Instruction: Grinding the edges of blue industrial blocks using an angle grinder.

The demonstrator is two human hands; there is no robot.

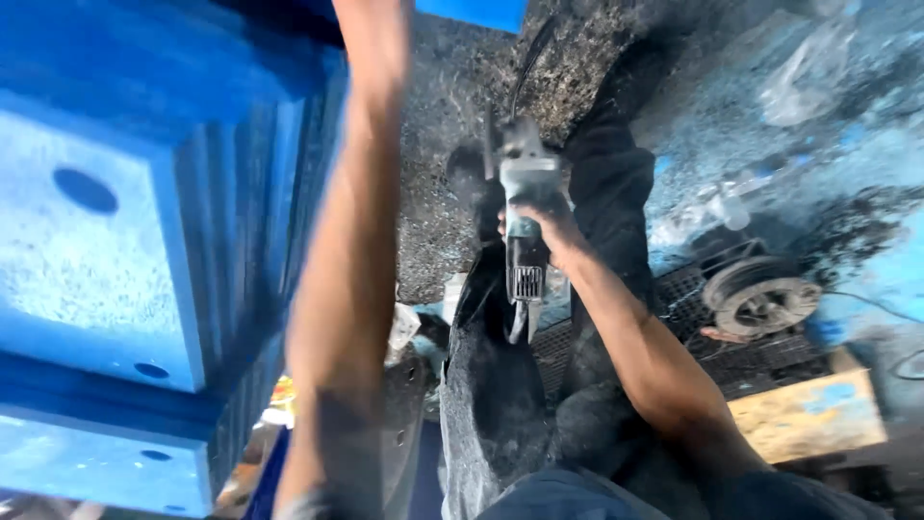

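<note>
Looking down from the head camera, the view runs from the person's dark, dust-coated trousers (500, 404) at the bottom edge outward to the angle grinder (525, 221), taken here as the landmark. The right hand (547, 220) is wrapped firmly around the grinder's grey body, fingers pressed closed on it, with the ribbed dark tail of the tool pointing back toward the person and its black cable (527, 58) running away beyond it. The disc end is motion-blurred, so whether it touches anything cannot be told. The left forearm (346, 289) rises left of the grinder and leaves the top of the frame; the left hand is out of view, so its grip cannot be told. Further left of the grinder stands a large blue-painted steel block (106, 241), box-shaped, with flat faces, several round drilled holes and a speckled, slightly rough coat. Right of the grinder lie a black mesh grid (693, 327), a round metal spool of wire (760, 294) and a yellowish painted slab (808, 414). Beyond the grinder the ground (452, 116) is strewn with fine dark grit and filings, which suggests that much grinding is already done; how much is left cannot be judged, since no worked surface shows clearly.
</note>
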